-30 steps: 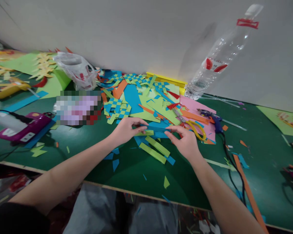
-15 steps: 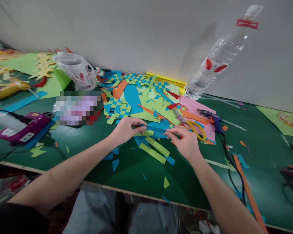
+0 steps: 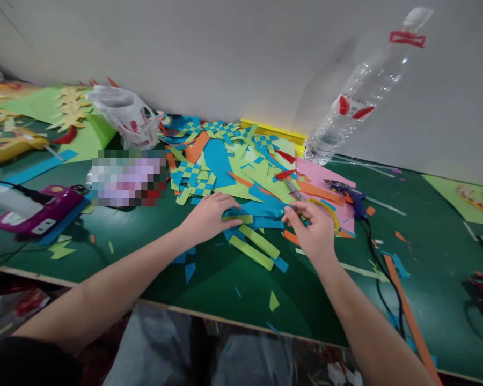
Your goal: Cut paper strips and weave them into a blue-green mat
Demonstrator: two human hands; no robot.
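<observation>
Blue paper (image 3: 263, 207) on the desk (image 3: 306, 303).
Left hand (image 3: 212, 215) half open at one end; right hand (image 3: 314, 230) nearly closed, hold unclear.

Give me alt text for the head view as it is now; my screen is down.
Two bare hands work at blue paper on a green table, the left hand at its left end, the right hand at its right. Nearer the wearer lie green strips; beyond are paper scraps, checkered woven pieces, scissors and a clear bottle.
</observation>
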